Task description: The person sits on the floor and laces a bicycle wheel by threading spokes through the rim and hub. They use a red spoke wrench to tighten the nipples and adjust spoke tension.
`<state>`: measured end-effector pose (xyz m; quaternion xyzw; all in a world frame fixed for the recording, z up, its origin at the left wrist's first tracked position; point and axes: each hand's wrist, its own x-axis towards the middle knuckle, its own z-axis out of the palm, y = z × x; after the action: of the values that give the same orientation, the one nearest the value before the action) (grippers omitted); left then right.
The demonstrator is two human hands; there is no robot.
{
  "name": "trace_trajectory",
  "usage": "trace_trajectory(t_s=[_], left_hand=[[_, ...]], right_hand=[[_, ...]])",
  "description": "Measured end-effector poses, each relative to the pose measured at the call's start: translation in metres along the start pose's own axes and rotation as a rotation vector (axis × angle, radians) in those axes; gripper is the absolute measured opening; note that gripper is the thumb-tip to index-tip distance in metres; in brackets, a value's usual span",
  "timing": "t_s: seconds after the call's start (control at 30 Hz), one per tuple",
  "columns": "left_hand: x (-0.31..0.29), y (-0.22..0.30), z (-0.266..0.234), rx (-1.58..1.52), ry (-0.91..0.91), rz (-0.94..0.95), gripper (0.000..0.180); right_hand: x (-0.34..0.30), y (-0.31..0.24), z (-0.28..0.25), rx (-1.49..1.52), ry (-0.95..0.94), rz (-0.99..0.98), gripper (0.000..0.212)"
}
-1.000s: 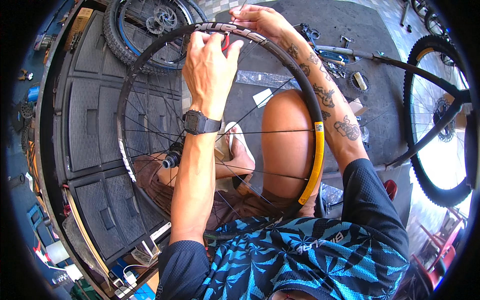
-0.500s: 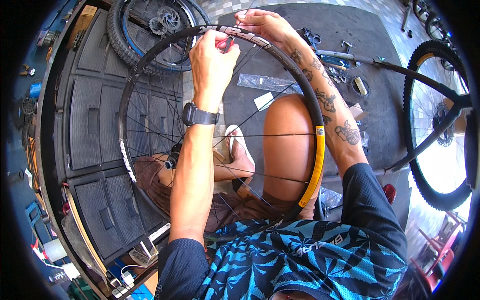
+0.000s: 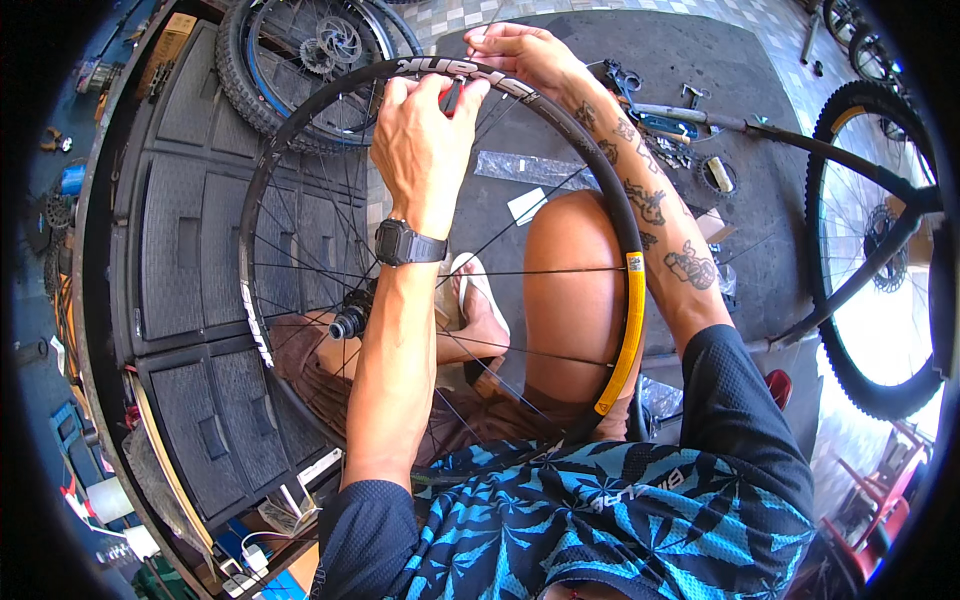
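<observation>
A bare black bicycle rim with spokes stands over my lap, with white lettering and a yellow sticker on it. Its dark hub shows left of my left forearm. My left hand is inside the top of the rim, closed around a small dark tool whose kind I cannot make out. The tool points up at the rim's inner edge, among the spokes. Just beyond the rim's outer edge, my right hand has its fingertips pinched together. What they hold, if anything, is too small to name.
A black drawer cabinet stands at the left, with a tyred wheel behind it. Tools lie on the dark mat, near a clear plastic bag. A bicycle frame with a wheel is at the right.
My left hand has turned and shifted slightly down, and the tool's red part no longer shows. My right hand has moved a little left. The rim has shifted slightly.
</observation>
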<state>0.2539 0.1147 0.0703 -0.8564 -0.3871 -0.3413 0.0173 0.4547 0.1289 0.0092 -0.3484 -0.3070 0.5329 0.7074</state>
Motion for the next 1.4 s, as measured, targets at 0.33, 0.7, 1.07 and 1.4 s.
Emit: trace_trajectory(t_s=[0.33,0.7,1.07,1.4], left_hand=[[0.017,-0.024,0.003,-1.013,-0.388,-0.605,0.029],[0.004,-0.007,0.007,-0.272,-0.056,-0.033,0.020],[0.016,-0.025,-0.001,-1.027,-0.520,-0.760,0.024],[0.004,-0.007,0.003,-0.229,-0.098,-0.010,0.035]], right_hand=[[0.001,0.000,0.000,-0.044,-0.009,-0.017,0.016],[0.003,0.000,-0.001,-0.051,-0.021,0.017,0.012],[0.001,-0.002,0.001,-0.012,-0.033,0.024,0.009],[0.001,-0.003,0.002,-0.008,-0.031,0.064,0.028]])
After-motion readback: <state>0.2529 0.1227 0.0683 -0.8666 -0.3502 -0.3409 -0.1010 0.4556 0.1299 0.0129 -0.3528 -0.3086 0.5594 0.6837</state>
